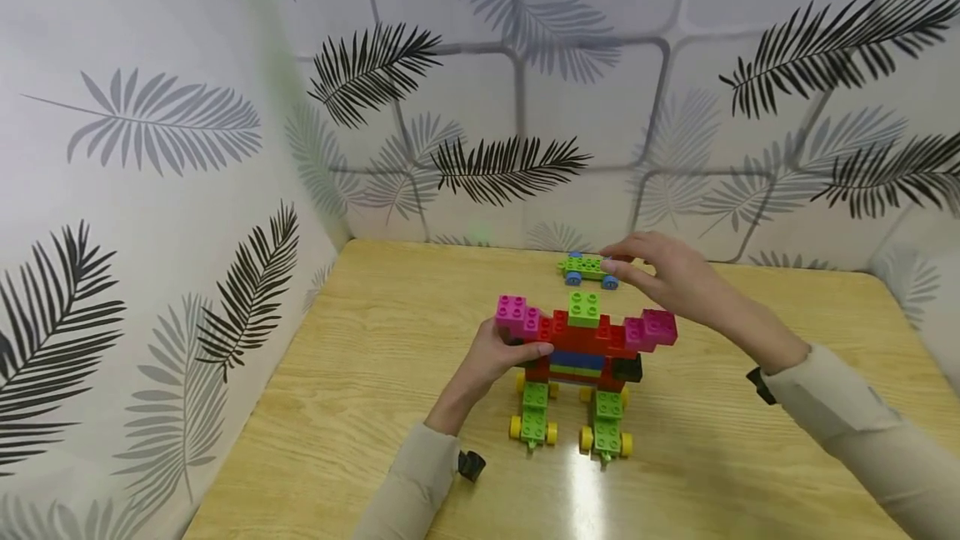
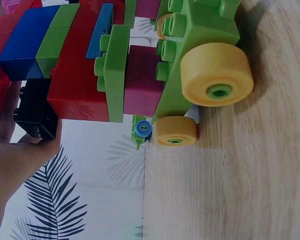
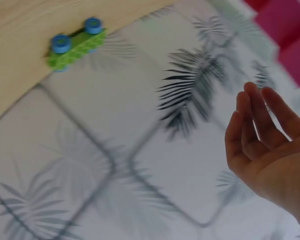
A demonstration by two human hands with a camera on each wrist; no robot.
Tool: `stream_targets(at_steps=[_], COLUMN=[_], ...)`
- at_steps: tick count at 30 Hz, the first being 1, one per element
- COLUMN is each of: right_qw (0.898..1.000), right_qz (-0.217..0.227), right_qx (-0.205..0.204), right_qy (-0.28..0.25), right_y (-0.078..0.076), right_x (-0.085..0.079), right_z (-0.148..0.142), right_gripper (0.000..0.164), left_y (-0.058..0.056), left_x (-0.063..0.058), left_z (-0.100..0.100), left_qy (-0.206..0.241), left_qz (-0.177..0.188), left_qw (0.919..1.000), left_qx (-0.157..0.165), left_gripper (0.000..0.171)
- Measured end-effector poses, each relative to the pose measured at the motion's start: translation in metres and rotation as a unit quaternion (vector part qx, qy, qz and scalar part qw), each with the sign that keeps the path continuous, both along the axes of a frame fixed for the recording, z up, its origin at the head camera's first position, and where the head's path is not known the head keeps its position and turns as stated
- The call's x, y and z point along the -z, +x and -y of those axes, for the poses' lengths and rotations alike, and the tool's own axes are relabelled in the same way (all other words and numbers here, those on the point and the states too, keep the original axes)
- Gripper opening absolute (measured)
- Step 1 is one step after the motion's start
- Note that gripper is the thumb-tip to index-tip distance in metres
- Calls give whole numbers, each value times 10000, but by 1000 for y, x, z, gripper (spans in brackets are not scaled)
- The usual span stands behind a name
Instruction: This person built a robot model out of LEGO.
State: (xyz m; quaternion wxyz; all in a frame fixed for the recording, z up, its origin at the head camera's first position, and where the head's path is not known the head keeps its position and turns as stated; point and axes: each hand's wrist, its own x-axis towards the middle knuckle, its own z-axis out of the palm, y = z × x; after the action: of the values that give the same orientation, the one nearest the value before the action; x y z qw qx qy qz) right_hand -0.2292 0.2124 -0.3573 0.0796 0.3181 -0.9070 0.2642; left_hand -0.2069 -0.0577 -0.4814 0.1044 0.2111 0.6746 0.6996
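Observation:
A figure of toy building bricks (image 1: 577, 342) stands upright on the table, with a red and blue body and stepped pink arms. Its feet are two green wheeled bases (image 1: 534, 413) with yellow wheels. My left hand (image 1: 491, 361) grips the figure's left side, thumb across the front, below the pink bricks; in the left wrist view it is beside a black brick (image 2: 36, 107). My right hand (image 1: 678, 282) is raised behind the figure's right arm, fingers loosely bent and holding nothing in the right wrist view. A small green car base (image 3: 76, 44) with blue wheels lies beyond it, apart from the fingers.
The wooden table (image 1: 360, 373) ends at the back against a wall covering (image 1: 465, 107) with a leaf pattern. Another patterned wall (image 1: 150, 232) runs along the left side. A light-green brick (image 1: 584, 308) tops the figure.

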Motion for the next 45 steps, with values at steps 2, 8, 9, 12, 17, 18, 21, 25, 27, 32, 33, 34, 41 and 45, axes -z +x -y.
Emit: stream_targets(at_steps=[2, 8, 9, 12, 17, 18, 21, 25, 27, 32, 33, 34, 41, 45], right_qw=[9998, 9985, 9982, 9972, 9943, 9937, 9920, 9905, 9903, 9909, 9912, 9913, 9889, 9877], right_qz=[130, 376, 422, 568, 840, 892, 1032, 1137, 1152, 1064, 1027, 977, 964, 961], right_qx=[71, 244, 273, 372, 590, 622, 704, 769, 781, 815, 821, 854, 995, 1046], right_qy=[-107, -310, -315, -302, -293, -277, -157, -15, 32, 137, 156, 204, 536, 660], right_y=[-13, -44, -48, -61, -81, -84, -95, -106, -112, -123, -126, -128, -132, -135], right_x=[10, 42, 48, 65, 87, 90, 102, 114, 119, 128, 129, 131, 137, 138], right_z=[-8, -26, -28, -31, -31, -31, -28, -21, -17, -7, -6, -5, -1, 1], right_gripper=[33, 32, 32, 34, 36, 36, 37, 39, 40, 42, 43, 44, 49, 51], left_y=[0, 1, 1, 1, 1, 1, 1, 1, 1, 1, 1, 1, 2, 2], left_x=[0, 1, 1, 0, -1, -1, -1, -1, -1, 0, 0, 0, 2, 1], left_z=[0, 2, 2, 3, 4, 4, 4, 4, 4, 6, 6, 6, 5, 5], left_qy=[-9, -60, -63, -81, -95, -94, -95, -92, -101, -114, -99, -97, -116, -102], left_qz=[-36, -47, -49, -75, -57, -57, -68, -135, -162, -156, -140, -133, -125, -123], left_qw=[10000, 10000, 10000, 9999, 9999, 9999, 9999, 9998, 9997, 9998, 9998, 9999, 9998, 9998], left_qx=[-8, 48, 56, 45, 25, 33, 70, 118, 118, 64, 56, 50, 127, 107], left_gripper=[41, 42, 42, 42, 43, 44, 45, 45, 44, 44, 45, 44, 42, 41])
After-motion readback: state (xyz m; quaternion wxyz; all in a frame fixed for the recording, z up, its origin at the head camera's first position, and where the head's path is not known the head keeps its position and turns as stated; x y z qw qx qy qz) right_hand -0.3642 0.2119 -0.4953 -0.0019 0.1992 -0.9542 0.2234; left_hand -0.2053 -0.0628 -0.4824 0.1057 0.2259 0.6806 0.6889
